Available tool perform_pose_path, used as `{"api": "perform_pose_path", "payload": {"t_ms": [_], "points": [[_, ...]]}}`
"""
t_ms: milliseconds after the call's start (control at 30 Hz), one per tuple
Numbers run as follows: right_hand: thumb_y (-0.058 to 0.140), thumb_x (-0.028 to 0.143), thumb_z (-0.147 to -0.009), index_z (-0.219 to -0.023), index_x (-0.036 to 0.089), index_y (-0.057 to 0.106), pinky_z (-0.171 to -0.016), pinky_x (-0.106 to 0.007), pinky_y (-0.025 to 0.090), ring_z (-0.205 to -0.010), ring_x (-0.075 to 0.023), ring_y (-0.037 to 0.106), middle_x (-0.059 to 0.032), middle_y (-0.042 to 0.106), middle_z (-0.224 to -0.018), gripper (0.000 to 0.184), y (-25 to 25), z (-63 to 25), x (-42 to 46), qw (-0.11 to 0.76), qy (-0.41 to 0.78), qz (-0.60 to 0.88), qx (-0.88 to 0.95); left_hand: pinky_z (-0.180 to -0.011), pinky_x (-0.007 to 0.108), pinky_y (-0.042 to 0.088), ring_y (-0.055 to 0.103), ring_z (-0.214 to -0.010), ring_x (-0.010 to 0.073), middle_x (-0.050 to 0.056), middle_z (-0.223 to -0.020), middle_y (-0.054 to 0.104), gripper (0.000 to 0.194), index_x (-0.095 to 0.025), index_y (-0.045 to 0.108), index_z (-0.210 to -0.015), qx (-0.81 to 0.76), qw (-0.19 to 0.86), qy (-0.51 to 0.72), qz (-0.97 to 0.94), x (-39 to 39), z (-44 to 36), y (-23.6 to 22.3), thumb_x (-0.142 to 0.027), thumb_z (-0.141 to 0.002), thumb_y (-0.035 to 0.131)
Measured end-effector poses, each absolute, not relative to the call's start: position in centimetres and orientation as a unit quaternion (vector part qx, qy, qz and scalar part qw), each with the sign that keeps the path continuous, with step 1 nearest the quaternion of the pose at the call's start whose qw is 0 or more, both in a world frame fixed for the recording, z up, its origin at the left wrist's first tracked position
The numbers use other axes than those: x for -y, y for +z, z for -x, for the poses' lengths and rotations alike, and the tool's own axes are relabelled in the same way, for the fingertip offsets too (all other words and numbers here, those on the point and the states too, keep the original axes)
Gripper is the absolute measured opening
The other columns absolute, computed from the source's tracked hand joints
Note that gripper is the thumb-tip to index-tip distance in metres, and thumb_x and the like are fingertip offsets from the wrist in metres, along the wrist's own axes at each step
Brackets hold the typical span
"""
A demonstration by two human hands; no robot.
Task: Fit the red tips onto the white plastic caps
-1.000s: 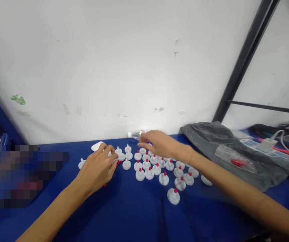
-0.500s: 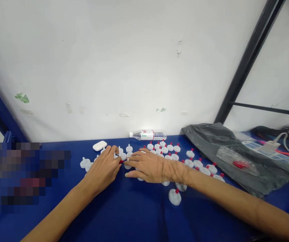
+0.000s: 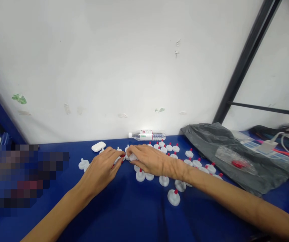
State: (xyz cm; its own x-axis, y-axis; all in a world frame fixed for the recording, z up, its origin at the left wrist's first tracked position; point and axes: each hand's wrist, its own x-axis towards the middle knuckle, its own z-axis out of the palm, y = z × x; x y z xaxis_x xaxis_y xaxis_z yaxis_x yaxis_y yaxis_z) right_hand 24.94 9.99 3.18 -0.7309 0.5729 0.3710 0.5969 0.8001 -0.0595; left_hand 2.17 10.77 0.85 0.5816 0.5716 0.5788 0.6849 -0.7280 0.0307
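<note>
Several white round caps with red tips [image 3: 174, 197] stand scattered on the blue table [image 3: 134, 215]. My left hand [image 3: 101, 169] rests on the table with fingers curled, pinching a small red tip beside the caps. My right hand [image 3: 149, 159] meets it from the right, its fingers closed on a white cap [image 3: 131, 157]. More white caps [image 3: 84, 164] without red tips lie to the left of my left hand.
A white earbud case [image 3: 98, 146] and a lying plastic water bottle [image 3: 148, 135] sit near the white wall. A grey plastic bag [image 3: 222, 151] with a clear packet of red tips [image 3: 237, 163] lies at the right, with a power strip [image 3: 267, 146] beyond it.
My right hand came back from the far caps near the bottle to the left, then lifted a white cap towards my left hand. My left hand barely moved.
</note>
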Motion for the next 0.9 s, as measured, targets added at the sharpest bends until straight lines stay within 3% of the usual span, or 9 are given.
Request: {"api": "perform_pose_path", "payload": {"t_ms": [100, 300, 500, 600, 667, 767, 900], "points": [[0.054, 0.023, -0.098, -0.116, 0.023, 0.042, -0.085, -0.038, 0.050, -0.092, -0.0233, 0.065, -0.0051, 0.065, -0.103, 0.021, 3.1, -25.0, -10.1, 0.204, -0.015, 0.310, 0.929, -0.082, 0.039, 0.054, 0.061, -0.094, 0.0238, 0.008, -0.099, 0.071, 0.028, -0.021, 0.065, -0.108, 0.340, 0.092, -0.306, 0.884, -10.6, -2.3, 1.3, -0.026, -0.103, 0.038], [0.055, 0.022, -0.097, -0.116, 0.023, 0.041, -0.093, -0.040, 0.049, -0.096, -0.0234, 0.065, -0.0066, 0.065, -0.109, 0.023, 2.9, -24.9, -10.1, 0.214, -0.003, 0.293, 0.932, -0.079, 0.038, 0.054, 0.061, -0.091, 0.0228, 0.007, -0.101, 0.070, 0.030, -0.023, 0.068, -0.109, 0.315, 0.054, -0.328, 0.889, -10.8, -2.1, 1.1, -0.025, -0.103, 0.039], [0.056, 0.020, -0.097, -0.119, 0.025, 0.043, -0.094, -0.040, 0.049, -0.116, -0.0243, 0.057, -0.0086, 0.060, -0.125, 0.026, 3.6, -25.3, -9.9, 0.283, 0.074, 0.303, 0.907, -0.084, 0.035, 0.054, 0.065, -0.093, 0.0204, 0.004, -0.102, 0.076, 0.024, -0.024, 0.072, -0.105, 0.312, -0.027, -0.389, 0.866, -11.0, -2.1, 1.0, -0.028, -0.099, 0.049], [0.051, 0.023, -0.101, -0.115, 0.026, 0.044, -0.090, -0.040, 0.051, -0.107, -0.0220, 0.060, -0.0068, 0.060, -0.125, 0.017, 4.1, -25.5, -10.0, 0.295, 0.132, 0.292, 0.900, -0.081, 0.035, 0.055, 0.069, -0.089, 0.0209, 0.004, -0.098, 0.078, 0.023, -0.024, 0.076, -0.098, 0.339, -0.085, -0.422, 0.837, -10.6, -2.1, 1.7, -0.033, -0.096, 0.055], [0.046, 0.016, -0.100, -0.115, 0.026, 0.043, -0.086, -0.037, 0.053, -0.099, -0.0192, 0.061, -0.0054, 0.060, -0.123, 0.019, 4.2, -25.6, -9.9, 0.277, 0.150, 0.278, 0.907, -0.075, 0.033, 0.056, 0.071, -0.085, 0.0208, 0.003, -0.095, 0.079, 0.022, -0.025, 0.077, -0.094, 0.357, -0.135, -0.426, 0.820, -10.2, -2.1, 2.2, -0.033, -0.093, 0.057], [0.039, -0.003, -0.088, -0.116, 0.025, 0.042, -0.089, -0.034, 0.054, -0.109, -0.0179, 0.059, -0.0062, 0.056, -0.121, 0.039, 3.8, -25.5, -9.7, 0.262, 0.146, 0.253, 0.920, -0.065, 0.030, 0.055, 0.071, -0.077, 0.0203, 0.003, -0.088, 0.080, 0.020, -0.026, 0.079, -0.088, 0.377, -0.206, -0.426, 0.796, -9.8, -2.1, 2.5, -0.032, -0.090, 0.060], [0.037, -0.009, -0.072, -0.111, 0.026, 0.038, -0.091, -0.033, 0.056, -0.116, -0.0178, 0.057, -0.0067, 0.052, -0.123, 0.052, 2.9, -25.4, -9.5, 0.259, 0.137, 0.235, 0.927, -0.052, 0.027, 0.051, 0.065, -0.063, 0.0171, 0.005, -0.083, 0.078, 0.020, -0.023, 0.080, -0.080, 0.394, -0.278, -0.431, 0.763, -9.7, -2.3, 2.4, -0.035, -0.084, 0.065]]}}
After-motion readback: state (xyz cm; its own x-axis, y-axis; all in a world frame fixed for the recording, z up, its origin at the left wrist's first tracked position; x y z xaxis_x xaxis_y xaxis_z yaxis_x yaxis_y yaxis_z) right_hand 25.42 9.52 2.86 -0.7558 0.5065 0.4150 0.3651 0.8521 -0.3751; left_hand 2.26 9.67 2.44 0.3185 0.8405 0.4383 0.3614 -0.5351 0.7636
